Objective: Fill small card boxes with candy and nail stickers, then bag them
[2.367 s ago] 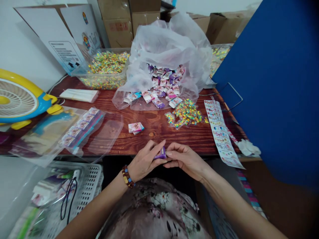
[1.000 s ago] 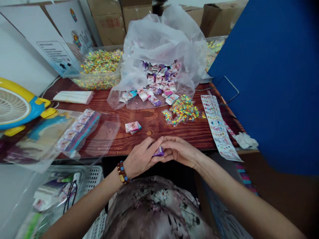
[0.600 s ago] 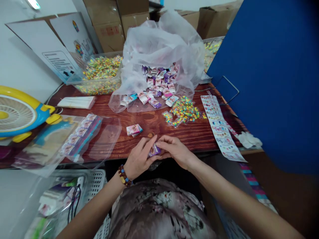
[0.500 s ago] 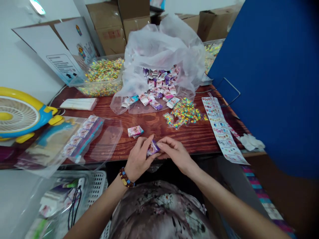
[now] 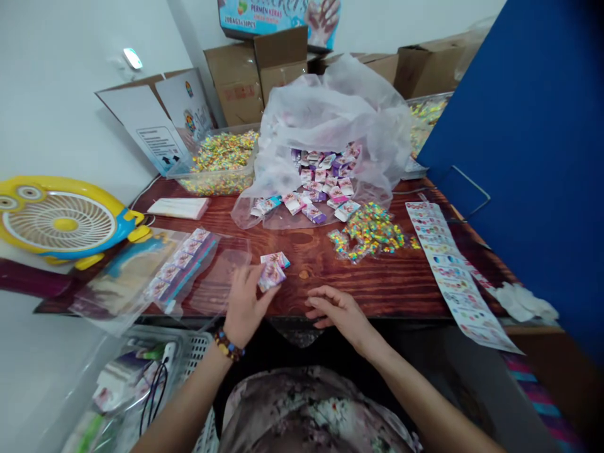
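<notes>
Left hand: fingers closed on a small pink-and-purple packet, pinched between thumb and fingertips just above the near edge of the wooden table. Beaded bracelet on the left wrist.

Right hand: empty, fingers loosely curled, fingertips resting on the table's near edge — apart from the packet, to its right.

Positions relative to the held packet:
- Loose packets: just beyond it, lying flat on the table, touching or nearly touching; cannot tell which.
- Clear sleeve with a row of packets: to the left, lying on the table over further clear plastic.
- Yellow-and-blue fan: far left, at the table's left end.
- White plastic bag: beyond it, at the table's middle, open toward the person — many similar packets spilling from its mouth.
- Heap of small coloured candies: beyond and to the right, in front of the bag's mouth.
- Clear tub of coloured candies: beyond and to the left, beside the bag.
- Sticker strip: far right, running off the near edge.
- Blue panel: right of the strip, upright.
- White basket: below and to the left, under the table edge.
</notes>
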{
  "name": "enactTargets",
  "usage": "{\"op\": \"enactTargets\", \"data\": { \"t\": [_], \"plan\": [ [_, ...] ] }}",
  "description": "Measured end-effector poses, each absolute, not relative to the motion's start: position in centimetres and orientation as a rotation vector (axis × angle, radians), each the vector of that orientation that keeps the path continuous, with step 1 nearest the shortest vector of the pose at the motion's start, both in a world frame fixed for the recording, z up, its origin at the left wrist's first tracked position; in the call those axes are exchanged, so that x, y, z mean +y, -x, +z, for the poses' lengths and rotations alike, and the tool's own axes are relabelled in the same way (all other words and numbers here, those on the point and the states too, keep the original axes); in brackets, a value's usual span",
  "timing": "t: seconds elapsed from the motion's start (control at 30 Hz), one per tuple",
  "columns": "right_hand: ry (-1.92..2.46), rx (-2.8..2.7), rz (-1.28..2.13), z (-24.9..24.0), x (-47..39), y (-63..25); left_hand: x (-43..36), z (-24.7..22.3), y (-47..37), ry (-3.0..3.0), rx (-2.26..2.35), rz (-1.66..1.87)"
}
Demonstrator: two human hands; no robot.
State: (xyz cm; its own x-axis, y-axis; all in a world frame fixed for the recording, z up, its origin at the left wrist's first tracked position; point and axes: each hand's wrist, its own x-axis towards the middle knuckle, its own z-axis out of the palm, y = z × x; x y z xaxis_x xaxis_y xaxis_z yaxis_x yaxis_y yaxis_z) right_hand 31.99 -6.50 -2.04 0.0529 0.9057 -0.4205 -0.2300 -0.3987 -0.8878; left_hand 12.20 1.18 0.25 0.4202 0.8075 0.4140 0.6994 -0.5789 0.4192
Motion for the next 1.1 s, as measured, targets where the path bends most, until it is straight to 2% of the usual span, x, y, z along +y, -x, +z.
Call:
{"op": "enactTargets", "data": {
  "t": [0.07,0.27,0.47,0.67,0.83,1.1],
  "plan": [
    [1.385,-0.802,1.502,-1.9,-6.5,-32.2,3.6,0.9,-12.0,-2.501,1.34,0.869],
    [1.425,-1.068,1.374,-2.0,-5.6,-32.9,6.6,0.3,-12.8,-2.592,1.402,0.481],
    [1.49,-1.302,1.255,-2.5,-3.0,-33.1,6.4,-0.1,-14.2,-2.559,1.406,0.554],
    [1.536,-1.651,0.766,-1.8,1.6,-33.6,6.2,0.4,-14.5,-2.497,1.458,0.472],
    [1.259,-2.059,0.717,-2.4,6.1,-33.0,5.3,-0.9,-14.1,-2.354,1.473,0.564],
    [1.276,-2.456,0.552,-1.9,7.4,-32.8,4.5,-1.4,-13.2,-2.393,1.339,0.56]
  ]
}}
